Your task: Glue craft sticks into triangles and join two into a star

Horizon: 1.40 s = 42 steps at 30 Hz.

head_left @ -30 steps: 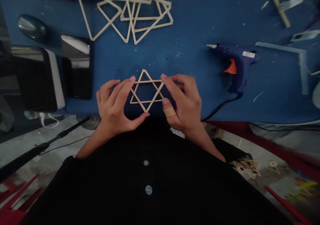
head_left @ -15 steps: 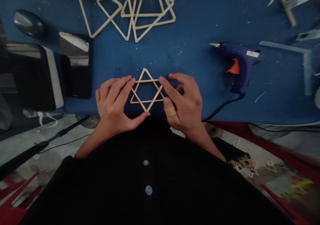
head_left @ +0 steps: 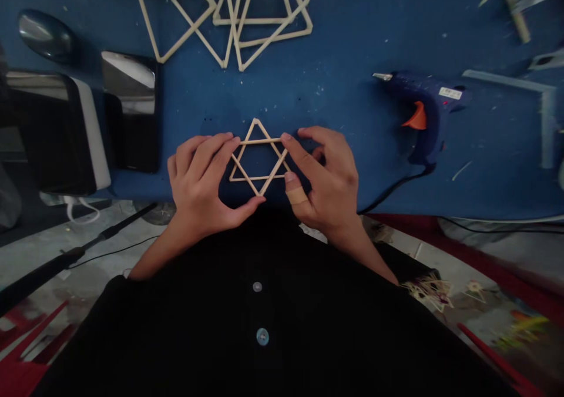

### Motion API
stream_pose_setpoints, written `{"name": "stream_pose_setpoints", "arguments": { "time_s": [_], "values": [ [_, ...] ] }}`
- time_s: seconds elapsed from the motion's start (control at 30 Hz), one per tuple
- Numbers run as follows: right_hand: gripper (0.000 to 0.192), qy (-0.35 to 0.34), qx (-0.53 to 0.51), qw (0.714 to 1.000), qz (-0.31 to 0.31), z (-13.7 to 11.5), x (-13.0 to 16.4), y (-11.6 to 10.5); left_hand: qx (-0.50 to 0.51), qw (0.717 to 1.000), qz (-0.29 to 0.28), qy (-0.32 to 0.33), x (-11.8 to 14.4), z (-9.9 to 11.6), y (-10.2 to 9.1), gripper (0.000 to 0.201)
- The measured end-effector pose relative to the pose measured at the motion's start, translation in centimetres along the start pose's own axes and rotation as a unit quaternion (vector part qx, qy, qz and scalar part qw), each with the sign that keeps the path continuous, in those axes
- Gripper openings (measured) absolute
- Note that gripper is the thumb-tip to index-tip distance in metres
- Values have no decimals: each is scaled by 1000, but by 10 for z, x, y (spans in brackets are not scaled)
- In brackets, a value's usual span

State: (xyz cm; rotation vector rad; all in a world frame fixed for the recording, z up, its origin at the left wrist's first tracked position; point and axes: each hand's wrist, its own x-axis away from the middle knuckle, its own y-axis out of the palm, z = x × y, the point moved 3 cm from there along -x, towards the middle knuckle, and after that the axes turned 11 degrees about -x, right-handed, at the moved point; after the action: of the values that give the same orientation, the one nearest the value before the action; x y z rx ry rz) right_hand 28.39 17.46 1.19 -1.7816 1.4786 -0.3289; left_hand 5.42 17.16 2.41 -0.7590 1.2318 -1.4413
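A small six-pointed star of thin wooden sticks (head_left: 257, 142) lies at the near edge of the blue table (head_left: 335, 44). My left hand (head_left: 200, 182) pinches its left side, fingers on the left points and thumb under the bottom tip. On the star's right side, my right hand (head_left: 324, 180) holds on with the index fingertip on the upper right joint. The right thumb wears a tan bandage. The star's left and right points are hidden under my fingers.
A pile of larger stick triangles (head_left: 238, 15) lies at the table's far side. A blue glue gun (head_left: 420, 112) with an orange trigger lies to the right, its cord running off the edge. Dark boxes and a phone (head_left: 130, 112) stand at the left. Scraps lie at far right.
Both hands keep their hold on the star with only slight finger shifts. The view has drifted a little, so things on the table sit slightly higher and further right.
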Motion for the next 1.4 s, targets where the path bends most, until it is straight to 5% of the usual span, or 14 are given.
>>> {"name": "stream_pose_setpoints", "arguments": {
  "time_s": [0.6,1.07,1.4],
  "values": [
    [35,27,25,999,29,-8,-14,-1,10,1000,28,10,2,1,2,85],
    [35,-1,38,999,3,-3,-14,-4,23,999,-23,-11,-1,-1,0,89],
    [38,19,17,1000,-11,-1,-12,-2,-4,1000,-7,-2,1,-1,1,90]
  ]
}}
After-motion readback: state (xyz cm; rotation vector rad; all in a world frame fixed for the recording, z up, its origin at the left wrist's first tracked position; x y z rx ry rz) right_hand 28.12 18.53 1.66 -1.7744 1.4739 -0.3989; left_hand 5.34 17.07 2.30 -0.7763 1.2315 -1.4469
